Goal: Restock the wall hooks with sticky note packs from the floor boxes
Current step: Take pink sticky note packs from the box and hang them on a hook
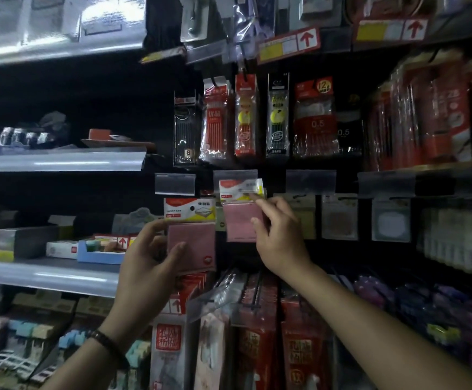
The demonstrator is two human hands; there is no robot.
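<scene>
two pink sticky note packs show in my head view. my left hand (pixel 147 257) grips the left pack (pixel 192 237) round its lower half; it stands upright, long axis twelve to six, printed header at twelve. at its three o'clock my right hand (pixel 278 243) pinches the right pack (pixel 240 218) at the wall, header also up, just under a clear label holder (pixel 234 175). at nine o'clock a blue box (pixel 97 258) on the shelf (pixel 46 273) holds pastel blocks.
</scene>
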